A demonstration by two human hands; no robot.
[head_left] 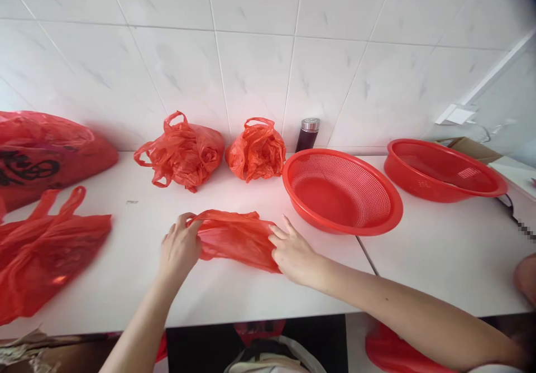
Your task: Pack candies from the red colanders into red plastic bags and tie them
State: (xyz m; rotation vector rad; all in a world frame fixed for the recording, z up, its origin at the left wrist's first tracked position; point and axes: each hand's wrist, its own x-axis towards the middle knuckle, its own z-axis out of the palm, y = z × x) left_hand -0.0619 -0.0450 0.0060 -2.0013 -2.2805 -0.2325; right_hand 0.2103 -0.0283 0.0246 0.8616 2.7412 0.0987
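A red plastic bag (238, 240) is stretched sideways between my two hands, low over the white table (234, 300). My left hand (181, 244) grips its left end, fingers bent round the edge. At the right end, my right hand (291, 250) pinches the bag, with one finger pointing away from it. Just right of that hand sits a red perforated basin (335, 194). Behind the bag are two bundles of crumpled red bags, a larger bundle (184, 152) and a smaller bundle (257, 152).
A flat red bag (62, 250) and a big red sack with black writing (50, 155) lie at the left. A dark flask (307, 134) stands by the tiled wall. Another red basin (439, 175) is at the right. Part of someone's skin (526, 278) shows at the right edge.
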